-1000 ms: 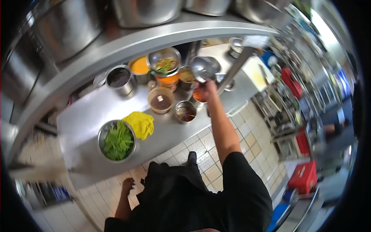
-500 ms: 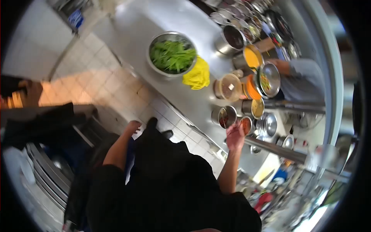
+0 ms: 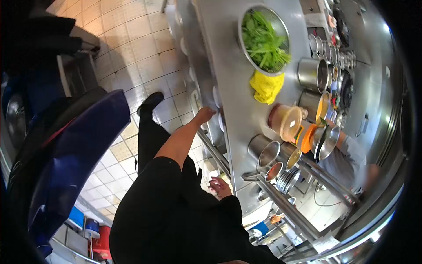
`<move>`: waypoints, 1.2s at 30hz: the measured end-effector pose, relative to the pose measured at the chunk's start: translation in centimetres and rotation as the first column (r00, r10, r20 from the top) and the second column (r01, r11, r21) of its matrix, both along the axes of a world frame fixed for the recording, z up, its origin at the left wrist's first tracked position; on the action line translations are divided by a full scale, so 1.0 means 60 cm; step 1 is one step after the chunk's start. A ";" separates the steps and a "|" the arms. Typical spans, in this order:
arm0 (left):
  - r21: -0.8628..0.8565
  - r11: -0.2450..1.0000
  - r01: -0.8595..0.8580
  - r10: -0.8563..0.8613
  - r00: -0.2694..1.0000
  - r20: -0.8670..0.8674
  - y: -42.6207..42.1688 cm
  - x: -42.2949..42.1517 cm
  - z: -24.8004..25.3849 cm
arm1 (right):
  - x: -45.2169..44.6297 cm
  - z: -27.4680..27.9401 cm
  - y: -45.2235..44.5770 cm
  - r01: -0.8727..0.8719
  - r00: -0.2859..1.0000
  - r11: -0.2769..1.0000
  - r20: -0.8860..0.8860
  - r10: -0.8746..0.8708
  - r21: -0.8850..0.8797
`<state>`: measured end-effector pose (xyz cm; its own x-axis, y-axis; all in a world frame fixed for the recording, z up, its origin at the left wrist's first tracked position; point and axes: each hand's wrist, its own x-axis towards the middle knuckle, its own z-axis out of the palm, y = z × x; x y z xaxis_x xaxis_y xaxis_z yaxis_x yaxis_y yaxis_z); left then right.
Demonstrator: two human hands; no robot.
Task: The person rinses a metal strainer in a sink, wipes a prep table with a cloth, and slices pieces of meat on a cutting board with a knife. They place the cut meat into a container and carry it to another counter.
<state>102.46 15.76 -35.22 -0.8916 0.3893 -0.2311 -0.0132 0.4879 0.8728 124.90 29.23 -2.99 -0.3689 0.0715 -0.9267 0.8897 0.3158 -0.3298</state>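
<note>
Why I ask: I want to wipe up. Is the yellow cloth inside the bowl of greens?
No, the yellow cloth lies on the counter, beside the bowl of greens.

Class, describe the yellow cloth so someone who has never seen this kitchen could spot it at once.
Start at the long steel table and find the round metal bowl of green leaves. Just below the bowl in the picture, above the plastic tub, lies the cloth. It is bright yellow and crumpled, while its neighbours are round containers.
</note>
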 end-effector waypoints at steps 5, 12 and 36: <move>0.141 0.990 -0.004 0.034 0.976 -0.214 0.126 -0.016 -0.032 | 0.182 -0.067 0.161 0.127 0.990 0.991 -0.066 -0.125 0.033; -0.273 0.955 0.114 -0.162 0.974 -0.161 0.148 -0.033 0.009 | 0.378 -0.042 0.263 0.061 0.993 0.980 -0.115 -0.040 0.191; -0.588 0.807 0.049 -0.413 0.758 -0.505 -0.057 0.098 0.174 | 0.349 0.022 0.087 0.324 0.908 0.935 -0.323 -0.266 0.144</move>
